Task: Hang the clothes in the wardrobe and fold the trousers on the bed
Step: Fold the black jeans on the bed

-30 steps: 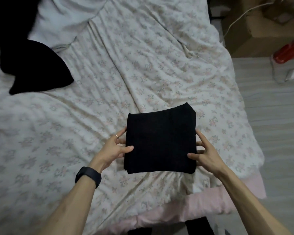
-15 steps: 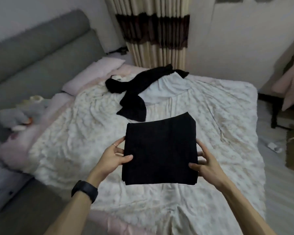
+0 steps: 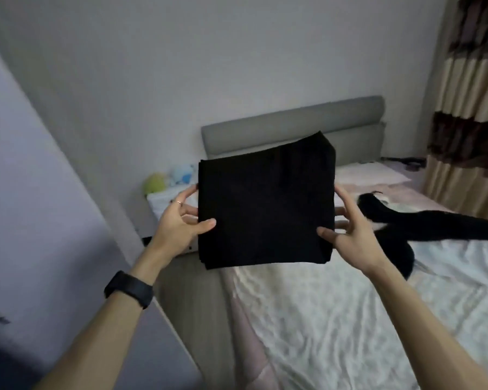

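Your left hand (image 3: pixel 181 220) and right hand (image 3: pixel 350 232) each gripped one side edge of the folded black trousers (image 3: pixel 265 209). On both hands the thumb was curled over the face turned towards you, and the fingers were tucked behind the cloth. The trousers were folded into a neat, thick square and filled the centre of the frame. You held them in the air, off the bed (image 3: pixel 335 319), and they covered part of the grey padded headboard (image 3: pixel 293 128).

A thin ring (image 3: pixel 179 202) showed on one finger of your left hand, and a black watch (image 3: pixel 128 289) sat on that wrist.

The bed's pale crumpled cover spread across the lower right of the frame. A loose black garment (image 3: pixel 434 223) lay on it at right of centre, just beyond your right hand. A pink pillow (image 3: pixel 372 174) lay under the headboard.

Left of the trousers, beside the head of the bed, a green soft toy (image 3: pixel 155 182) and a blue-and-white one (image 3: pixel 182 174) sat together. A striped beige and brown curtain (image 3: pixel 471 108) hung down the right edge. A pale lilac panel (image 3: pixel 26 192) filled the left side, and I could not tell what it was.
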A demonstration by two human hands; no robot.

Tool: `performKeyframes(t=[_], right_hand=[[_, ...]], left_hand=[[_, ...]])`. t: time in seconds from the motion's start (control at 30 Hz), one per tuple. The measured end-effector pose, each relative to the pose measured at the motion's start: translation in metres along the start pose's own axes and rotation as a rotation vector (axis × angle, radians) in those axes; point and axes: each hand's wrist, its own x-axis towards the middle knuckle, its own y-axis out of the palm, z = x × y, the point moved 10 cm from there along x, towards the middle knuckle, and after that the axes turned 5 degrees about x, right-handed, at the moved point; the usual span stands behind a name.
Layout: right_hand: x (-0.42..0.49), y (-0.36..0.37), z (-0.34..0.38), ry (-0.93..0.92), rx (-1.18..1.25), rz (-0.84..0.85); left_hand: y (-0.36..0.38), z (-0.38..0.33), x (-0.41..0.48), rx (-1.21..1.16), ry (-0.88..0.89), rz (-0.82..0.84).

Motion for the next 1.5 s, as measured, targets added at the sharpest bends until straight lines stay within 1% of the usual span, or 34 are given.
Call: performKeyframes(t=[0.03, 0.07, 0.13, 0.23, 0.4, 0.5, 0.6, 0.67, 0.73, 0.8, 0.9, 0.97, 1.07, 1.13, 1.3, 1.4, 1.5], right_hand=[[0.010, 0.036, 0.017, -0.045, 0.027, 0.061], [0.015, 0.047, 0.025, -0.055, 0.044, 0.069], [0.026, 0.097, 0.053, -0.119, 0.115, 0.142], [0.030, 0.170, 0.095, -0.209, 0.165, 0.291], [0.015, 0.273, 0.159, -0.321, 0.219, 0.486], [-0.001, 0.325, 0.191, -0.351, 0.243, 0.586], [-0.013, 0.362, 0.216, -0.380, 0.249, 0.650], [-0.024, 0.400, 0.238, -0.404, 0.270, 0.704], [-0.027, 0.424, 0.251, -0.419, 0.282, 0.736], [-0.033, 0.461, 0.272, -0.469, 0.290, 0.760], [-0.037, 0.511, 0.291, -0.483, 0.310, 0.787], [-0.045, 0.552, 0.299, -0.481, 0.308, 0.833], [-0.067, 0.623, 0.307, -0.446, 0.286, 0.949], [-0.082, 0.665, 0.314, -0.424, 0.303, 1.028], [-0.125, 0.758, 0.348, -0.406, 0.294, 1.206], [-0.157, 0.808, 0.378, -0.405, 0.301, 1.296], [-0.200, 0.847, 0.410, -0.398, 0.332, 1.412]], left_hand=[[-0.042, -0.006, -0.019, 0.022, 0.000, -0.094], [-0.057, -0.017, -0.026, 0.030, 0.023, -0.128], [-0.117, -0.031, -0.058, 0.080, 0.033, -0.262], [-0.192, -0.043, -0.107, 0.160, 0.008, -0.431], [-0.287, -0.048, -0.191, 0.196, -0.053, -0.688], [-0.328, -0.050, -0.235, 0.221, -0.080, -0.794], [-0.356, -0.051, -0.260, 0.227, -0.093, -0.857], [-0.385, -0.054, -0.284, 0.241, -0.094, -0.926], [-0.405, -0.055, -0.293, 0.237, -0.097, -0.953], [-0.435, -0.056, -0.309, 0.235, -0.094, -1.019], [-0.471, -0.054, -0.325, 0.285, -0.116, -1.075], [-0.496, -0.046, -0.339, 0.293, -0.153, -1.105], [-0.538, -0.028, -0.371, 0.319, -0.260, -1.193], [-0.561, -0.018, -0.391, 0.281, -0.316, -1.246], [-0.606, -0.004, -0.451, 0.180, -0.468, -1.433], [-0.622, -0.004, -0.496, 0.127, -0.520, -1.584], [-0.631, -0.012, -0.544, 0.079, -0.518, -1.742]])
